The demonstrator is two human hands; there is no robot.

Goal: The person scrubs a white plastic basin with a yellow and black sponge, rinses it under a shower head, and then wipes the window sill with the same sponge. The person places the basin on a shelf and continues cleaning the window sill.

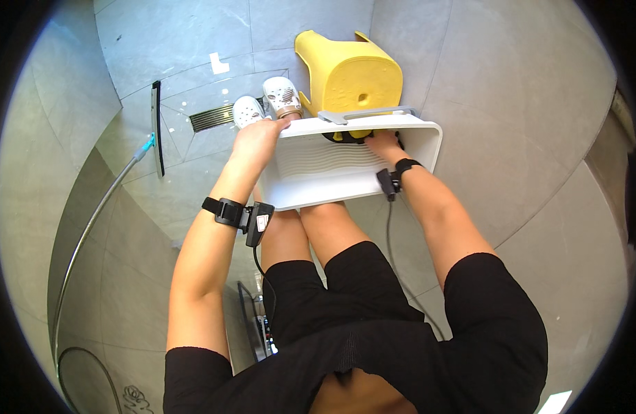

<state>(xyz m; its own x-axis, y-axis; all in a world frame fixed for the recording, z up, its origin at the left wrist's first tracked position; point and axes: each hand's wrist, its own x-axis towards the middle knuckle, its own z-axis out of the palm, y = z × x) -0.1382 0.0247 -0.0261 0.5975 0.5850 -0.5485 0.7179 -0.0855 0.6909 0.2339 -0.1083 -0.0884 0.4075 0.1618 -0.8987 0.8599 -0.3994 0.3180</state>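
A white plastic washtub (349,195) with a wavy washboard surface (328,158) is tilted before me, its opening towards me. My left hand (258,138) grips its left rim, thumb over the top edge. Inside the tub, my right hand (384,145) holds a black-and-yellow item (349,136) against the far wall. That item's kind is unclear, and the rim hides part of it. A grey handle (369,114) runs along the tub's far edge.
A yellow stool (362,77) lies on its side beyond the tub. White clogs (281,93) are on my feet, beside a metal floor drain (211,118). A squeegee (157,129) with a long pole leans at left. Cables hang from both wrist devices.
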